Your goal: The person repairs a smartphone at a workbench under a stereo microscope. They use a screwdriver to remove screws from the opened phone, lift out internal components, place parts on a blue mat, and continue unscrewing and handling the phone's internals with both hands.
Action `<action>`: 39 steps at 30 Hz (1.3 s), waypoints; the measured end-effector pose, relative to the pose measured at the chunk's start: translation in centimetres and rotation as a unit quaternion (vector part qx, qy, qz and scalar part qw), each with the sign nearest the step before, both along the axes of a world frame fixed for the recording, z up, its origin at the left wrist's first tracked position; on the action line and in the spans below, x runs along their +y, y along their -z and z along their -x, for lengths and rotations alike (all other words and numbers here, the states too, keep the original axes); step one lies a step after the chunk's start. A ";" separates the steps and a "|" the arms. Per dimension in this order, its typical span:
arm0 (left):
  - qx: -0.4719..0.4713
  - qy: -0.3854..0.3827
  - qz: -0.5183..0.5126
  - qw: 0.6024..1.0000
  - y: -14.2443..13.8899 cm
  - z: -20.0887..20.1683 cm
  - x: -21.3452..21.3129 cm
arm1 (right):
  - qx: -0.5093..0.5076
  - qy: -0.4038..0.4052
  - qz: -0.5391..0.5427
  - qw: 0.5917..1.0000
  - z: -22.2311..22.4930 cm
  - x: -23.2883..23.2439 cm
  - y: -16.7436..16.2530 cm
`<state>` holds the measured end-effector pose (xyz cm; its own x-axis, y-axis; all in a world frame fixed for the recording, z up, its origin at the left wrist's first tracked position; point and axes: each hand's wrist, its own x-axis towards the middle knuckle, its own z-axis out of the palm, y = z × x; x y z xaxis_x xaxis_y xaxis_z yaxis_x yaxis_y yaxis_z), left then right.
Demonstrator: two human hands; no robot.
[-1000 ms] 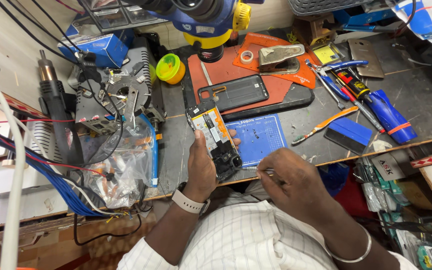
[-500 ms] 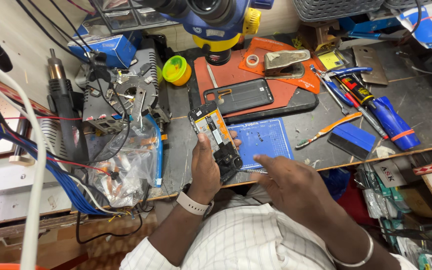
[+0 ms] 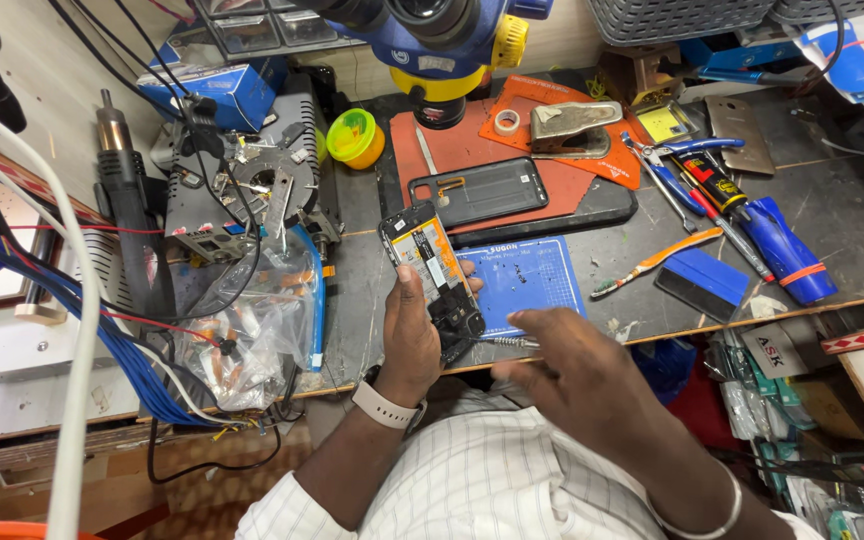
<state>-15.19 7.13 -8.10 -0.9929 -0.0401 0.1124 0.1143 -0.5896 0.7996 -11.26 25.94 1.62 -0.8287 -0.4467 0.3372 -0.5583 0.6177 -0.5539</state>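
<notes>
At the front edge of the cluttered workbench [image 3: 832, 250], the person holds an opened phone [image 3: 432, 275] in the left hand [image 3: 407, 335], fingers wrapped around its lower end so the exposed insides face up and the top tilts away toward the microscope [image 3: 432, 40]. The right hand [image 3: 572, 365] pinches a thin metal tool [image 3: 497, 342], probably tweezers or a fine driver, with its tip pointing at the lower, darker part of the phone, just beside the left thumb. As I judge it, doing this well calls for steadying the left wrist against the bench edge, keeping the phone from rocking, and bringing the tip in at a low angle so it does not slip across the board or the yellow-labelled battery. The phone sits wholly in the left grip, above the blue mat [image 3: 532, 280], with the tool's tip touching or nearly touching it; I cannot tell which. Behind it, a dark back cover [image 3: 480, 190] lies on the orange mat [image 3: 552, 175], well apart.
</notes>
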 end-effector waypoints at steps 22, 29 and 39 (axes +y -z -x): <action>0.001 0.071 -0.023 0.997 -0.3 0.0 0.1 | 0.026 0.094 0.078 0.992 2.3 2.0 0.6; 0.025 0.108 0.037 0.993 -0.2 0.0 0.1 | 0.062 0.061 0.076 0.993 2.2 1.2 0.8; -0.008 0.104 0.000 0.995 -0.1 0.3 0.3 | 0.001 0.001 0.090 0.996 -1.5 1.3 0.0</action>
